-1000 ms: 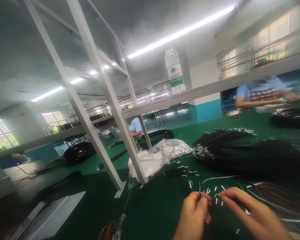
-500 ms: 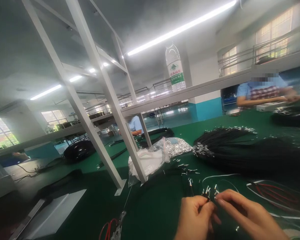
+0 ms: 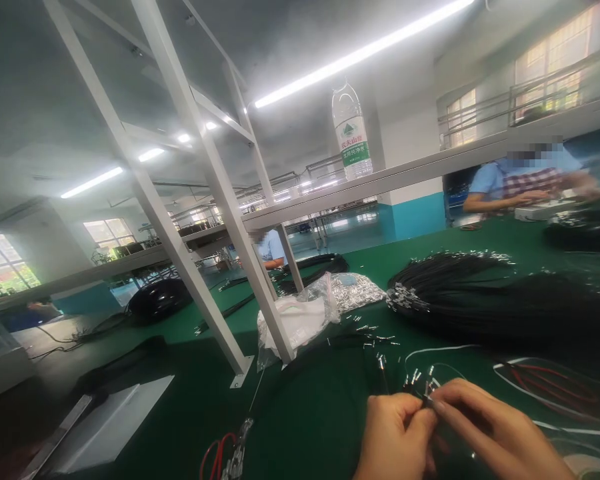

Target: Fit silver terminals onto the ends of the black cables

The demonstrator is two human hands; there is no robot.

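My left hand [image 3: 394, 437] and my right hand [image 3: 490, 433] meet low in the view over the green table [image 3: 325, 413]. Both are pinched together on a thin black wire with a small metal tip [image 3: 427, 399] between their fingertips. Loose metal terminals [image 3: 420, 377] lie scattered just beyond the fingers. A thick bundle of black wires with metal ends [image 3: 480, 293] lies further back on the right. A clear bag of metal terminals [image 3: 353, 293] sits behind, centre.
A white frame post [image 3: 220, 200] stands bolted to the table at left of centre. A water bottle [image 3: 351, 133] stands on the overhead rail. A white bag [image 3: 295, 323] lies by the post. Red wires [image 3: 545, 387] lie at right. Another person [image 3: 525, 180] works at far right.
My hands have drawn closer together until the fingertips touch around the wire tip. The view has shifted slightly upward.
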